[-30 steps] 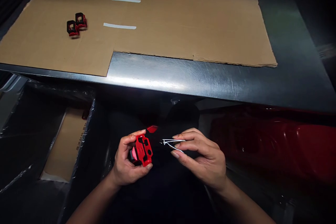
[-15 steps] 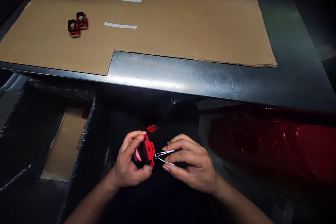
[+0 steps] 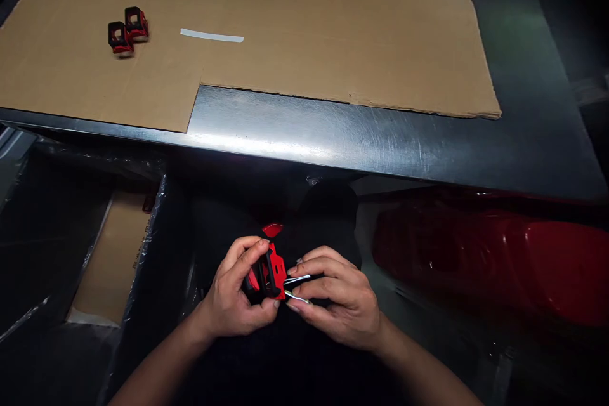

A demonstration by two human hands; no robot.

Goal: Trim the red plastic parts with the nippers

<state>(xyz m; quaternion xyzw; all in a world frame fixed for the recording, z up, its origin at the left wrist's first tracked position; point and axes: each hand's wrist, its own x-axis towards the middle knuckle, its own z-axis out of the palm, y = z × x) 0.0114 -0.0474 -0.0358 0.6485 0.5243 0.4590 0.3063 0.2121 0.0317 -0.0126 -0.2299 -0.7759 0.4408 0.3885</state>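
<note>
My left hand point(image 3: 233, 295) is closed around a small red and black plastic part point(image 3: 270, 276), held low in front of me below the table edge. My right hand point(image 3: 335, 298) pinches a thin bent metal wire clip point(image 3: 297, 287), whose tips touch the right side of the red part. The two hands sit close together. A loose red piece point(image 3: 273, 229) shows just above them in the dark.
A steel table point(image 3: 333, 139) lies ahead with a cardboard sheet point(image 3: 333, 38) on it. Two red and black parts point(image 3: 127, 28) stand at its far left, near two white tape strips point(image 3: 212, 35). Plastic-lined boxes point(image 3: 114, 254) sit below left, a red bag point(image 3: 499, 266) at right.
My right hand brought the wire clip leftward until it met the red part. My left hand turned the part edge-on and lowered slightly. The view shifted a little.
</note>
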